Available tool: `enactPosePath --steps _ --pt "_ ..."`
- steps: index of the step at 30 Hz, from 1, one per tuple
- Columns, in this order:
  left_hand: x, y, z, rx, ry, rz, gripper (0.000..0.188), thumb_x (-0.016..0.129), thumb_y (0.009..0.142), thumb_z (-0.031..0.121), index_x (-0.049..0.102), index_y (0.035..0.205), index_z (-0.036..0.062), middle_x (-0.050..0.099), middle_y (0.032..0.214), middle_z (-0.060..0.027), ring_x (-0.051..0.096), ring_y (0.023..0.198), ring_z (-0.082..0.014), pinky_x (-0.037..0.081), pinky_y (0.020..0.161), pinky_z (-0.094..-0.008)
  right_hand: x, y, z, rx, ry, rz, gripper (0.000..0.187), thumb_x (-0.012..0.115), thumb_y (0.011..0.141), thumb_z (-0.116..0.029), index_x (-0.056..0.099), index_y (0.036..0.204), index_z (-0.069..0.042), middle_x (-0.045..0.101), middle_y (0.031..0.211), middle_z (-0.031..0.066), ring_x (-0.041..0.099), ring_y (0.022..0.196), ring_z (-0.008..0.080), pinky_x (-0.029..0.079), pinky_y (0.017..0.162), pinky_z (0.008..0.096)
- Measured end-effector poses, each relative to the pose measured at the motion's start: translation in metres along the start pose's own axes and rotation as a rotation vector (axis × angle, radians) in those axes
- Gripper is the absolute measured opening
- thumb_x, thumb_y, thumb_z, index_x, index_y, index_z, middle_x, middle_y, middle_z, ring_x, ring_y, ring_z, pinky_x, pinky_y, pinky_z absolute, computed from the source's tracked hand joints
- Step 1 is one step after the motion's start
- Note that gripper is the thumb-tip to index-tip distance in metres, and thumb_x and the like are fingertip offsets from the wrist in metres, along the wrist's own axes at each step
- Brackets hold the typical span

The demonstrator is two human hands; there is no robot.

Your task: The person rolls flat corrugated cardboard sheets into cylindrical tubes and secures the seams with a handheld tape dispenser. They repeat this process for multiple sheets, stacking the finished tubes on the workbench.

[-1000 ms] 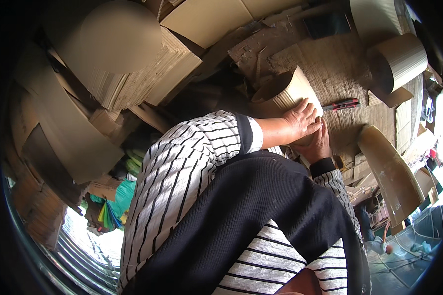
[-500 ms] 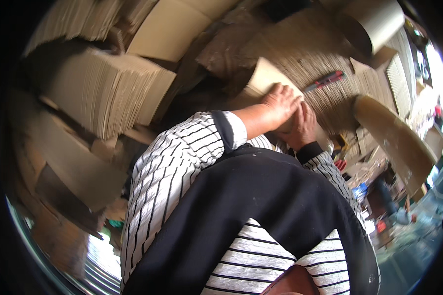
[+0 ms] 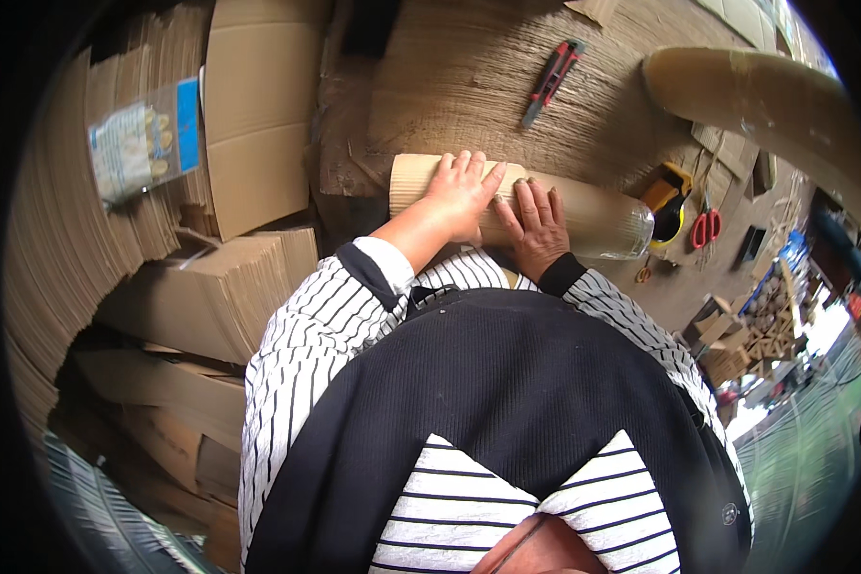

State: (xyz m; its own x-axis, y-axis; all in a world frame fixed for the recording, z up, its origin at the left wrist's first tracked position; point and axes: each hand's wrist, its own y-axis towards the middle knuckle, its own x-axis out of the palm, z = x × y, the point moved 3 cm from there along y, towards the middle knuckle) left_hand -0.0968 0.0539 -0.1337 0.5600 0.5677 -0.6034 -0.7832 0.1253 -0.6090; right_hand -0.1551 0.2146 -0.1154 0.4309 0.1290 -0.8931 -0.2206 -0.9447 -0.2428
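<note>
A roll of tan corrugated cardboard lies crosswise in front of my body, its right end covered with shiny clear film or tape. My left hand presses flat on top of its left part, fingers stretched out. Beside it my right hand rests on the middle of the roll with its fingers spread. Neither hand is wrapped round anything. Beyond the roll, a red and black utility knife lies on a cardboard surface.
Another taped cardboard roll lies at the far right. Red-handled scissors and a yellow and black tool sit near the roll's right end. Stacked cardboard sheets fill the left, with a plastic packet on them.
My view has swung, shifting the surroundings. The roll, slanted before, now lies nearly level across the picture. Both hands remain on it, and my right hand's fingers are more clearly spread.
</note>
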Motion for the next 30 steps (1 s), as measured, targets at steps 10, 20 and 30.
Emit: enactPosePath --steps 10,20,30 --pt "0.001 -0.002 0.009 0.071 0.035 0.01 0.117 0.087 0.054 0.042 0.028 0.149 0.0063 0.038 0.144 -0.023 0.035 0.136 -0.0391 0.027 0.113 -0.0468 -0.013 -0.052 -0.016 0.019 0.172 0.285 0.053 0.071 0.077 -0.022 0.055 0.128 -0.018 0.049 0.135 0.0169 0.047 0.127 0.0329 0.036 0.106 0.0487" --pt "-0.001 0.0 0.02 0.112 0.098 -0.068 0.121 0.086 0.055 0.048 0.026 0.15 0.0048 0.04 0.143 -0.0212 0.036 0.135 -0.0351 0.029 0.112 -0.0444 0.091 -0.108 -0.04 1.058 2.467 0.414 0.065 0.078 0.083 -0.026 0.045 0.137 -0.009 0.056 0.13 0.0077 0.049 0.125 0.0262 0.037 0.107 0.0446" --pt "-0.017 0.007 0.028 0.169 0.106 -0.069 0.116 0.088 0.052 0.044 0.034 0.145 0.001 0.05 0.135 -0.0216 0.047 0.127 -0.0354 0.038 0.108 -0.0413 0.094 -0.066 -0.043 0.693 2.806 0.767 0.058 0.076 0.085 -0.019 0.047 0.135 -0.011 0.054 0.132 0.008 0.048 0.127 0.0281 0.039 0.108 0.0511"
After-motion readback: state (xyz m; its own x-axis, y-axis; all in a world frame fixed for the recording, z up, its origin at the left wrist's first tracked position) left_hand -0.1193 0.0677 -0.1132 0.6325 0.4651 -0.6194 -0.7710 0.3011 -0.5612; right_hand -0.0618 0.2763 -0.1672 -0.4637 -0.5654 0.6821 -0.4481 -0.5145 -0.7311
